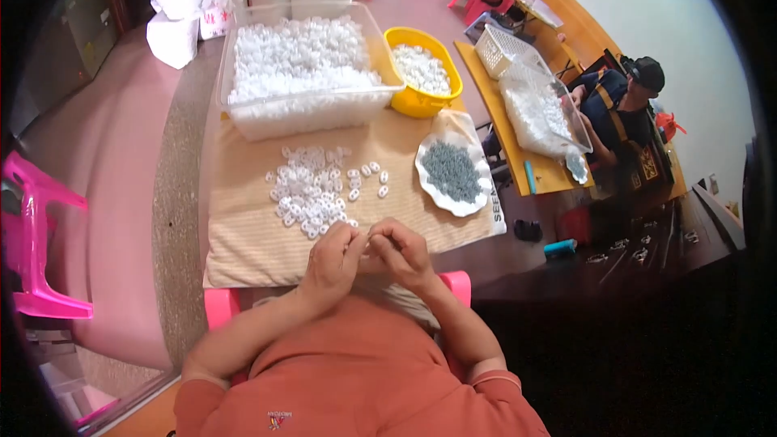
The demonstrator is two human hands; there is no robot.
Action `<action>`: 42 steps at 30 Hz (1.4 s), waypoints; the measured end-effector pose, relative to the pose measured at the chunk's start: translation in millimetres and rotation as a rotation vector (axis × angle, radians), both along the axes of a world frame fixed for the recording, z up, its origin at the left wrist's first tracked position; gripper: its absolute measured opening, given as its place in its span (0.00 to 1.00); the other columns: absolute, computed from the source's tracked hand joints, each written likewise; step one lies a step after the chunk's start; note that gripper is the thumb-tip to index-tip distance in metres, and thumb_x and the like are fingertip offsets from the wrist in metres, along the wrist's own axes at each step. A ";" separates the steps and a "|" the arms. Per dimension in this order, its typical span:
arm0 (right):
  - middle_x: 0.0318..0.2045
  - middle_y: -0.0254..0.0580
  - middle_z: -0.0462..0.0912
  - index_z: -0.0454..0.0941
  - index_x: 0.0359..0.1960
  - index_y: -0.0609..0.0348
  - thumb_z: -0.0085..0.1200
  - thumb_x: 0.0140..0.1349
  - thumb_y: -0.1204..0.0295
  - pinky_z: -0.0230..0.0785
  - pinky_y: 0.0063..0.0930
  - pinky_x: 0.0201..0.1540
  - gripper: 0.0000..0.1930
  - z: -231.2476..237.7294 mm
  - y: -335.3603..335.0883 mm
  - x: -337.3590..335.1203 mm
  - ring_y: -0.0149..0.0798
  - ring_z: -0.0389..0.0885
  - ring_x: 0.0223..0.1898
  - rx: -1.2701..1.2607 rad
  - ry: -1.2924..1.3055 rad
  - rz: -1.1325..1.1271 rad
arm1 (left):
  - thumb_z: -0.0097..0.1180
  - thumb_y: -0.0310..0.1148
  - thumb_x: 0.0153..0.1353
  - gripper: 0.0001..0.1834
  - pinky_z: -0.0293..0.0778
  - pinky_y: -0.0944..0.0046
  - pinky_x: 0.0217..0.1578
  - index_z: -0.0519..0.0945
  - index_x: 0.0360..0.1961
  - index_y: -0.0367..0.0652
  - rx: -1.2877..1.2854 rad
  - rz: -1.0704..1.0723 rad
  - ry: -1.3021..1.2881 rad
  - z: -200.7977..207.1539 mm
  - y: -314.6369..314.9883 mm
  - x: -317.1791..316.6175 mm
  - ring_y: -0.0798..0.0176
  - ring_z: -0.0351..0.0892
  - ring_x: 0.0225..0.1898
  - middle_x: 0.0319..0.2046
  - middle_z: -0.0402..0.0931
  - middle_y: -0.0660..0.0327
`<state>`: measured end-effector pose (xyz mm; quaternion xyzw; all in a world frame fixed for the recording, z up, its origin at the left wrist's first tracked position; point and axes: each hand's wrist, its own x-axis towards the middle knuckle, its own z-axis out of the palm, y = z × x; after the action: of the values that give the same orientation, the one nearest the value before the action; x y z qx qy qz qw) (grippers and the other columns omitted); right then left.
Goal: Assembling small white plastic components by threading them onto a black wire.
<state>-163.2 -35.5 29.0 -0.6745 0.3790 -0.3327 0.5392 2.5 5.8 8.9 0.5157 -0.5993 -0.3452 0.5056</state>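
Observation:
My left hand (330, 260) and my right hand (402, 253) meet at the table's near edge, fingers pinched closely together. Whatever small thing lies between the fingertips is too small or hidden to make out. Just beyond my left hand spreads a loose pile of small white oval plastic pieces (307, 194), each with two dark holes. Several more of these pieces lie singly at the pile's right side. To the right of the pile, a white scalloped dish (458, 209) holds a heap of small grey-green parts (452, 171).
A large clear bin (267, 113) of white pieces stands at the table's back, beside a yellow basin (409, 103) with more. A tan cloth (243, 235) covers the table. On the left is a pink stool (36, 235); on the right, another person (623, 105) sits at a second table (506, 137).

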 end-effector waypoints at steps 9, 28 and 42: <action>0.27 0.36 0.75 0.73 0.36 0.67 0.48 0.69 0.75 0.78 0.27 0.37 0.06 3.9 -17.5 -18.7 0.26 0.75 0.28 0.001 -0.164 -0.188 | 0.55 0.24 0.60 0.03 0.69 0.56 0.30 0.74 0.32 0.36 -0.103 0.035 -0.064 19.6 -5.8 1.6 0.48 0.73 0.29 0.28 0.71 0.51; 0.25 0.36 0.76 0.74 0.40 0.65 0.49 0.69 0.69 0.78 0.27 0.35 0.10 3.5 -38.7 -45.5 0.27 0.75 0.25 0.117 -0.259 -0.278 | 0.59 0.26 0.54 0.05 0.73 0.57 0.32 0.76 0.31 0.41 -0.314 -0.097 -0.669 8.7 -63.9 -22.3 0.52 0.75 0.33 0.30 0.72 0.56; 0.26 0.35 0.76 0.75 0.39 0.65 0.49 0.69 0.71 0.76 0.24 0.35 0.08 -3.3 -35.9 -42.6 0.26 0.76 0.26 0.107 -0.248 -0.185 | 0.61 0.28 0.58 0.06 0.72 0.64 0.30 0.82 0.34 0.36 -0.049 -0.074 0.013 13.0 -54.6 -9.9 0.60 0.78 0.30 0.29 0.78 0.55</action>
<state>-205.9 -71.4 25.7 -0.5607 0.3874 -0.4409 0.5840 -7.4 -48.8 21.9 0.4784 -0.6228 -0.3524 0.5090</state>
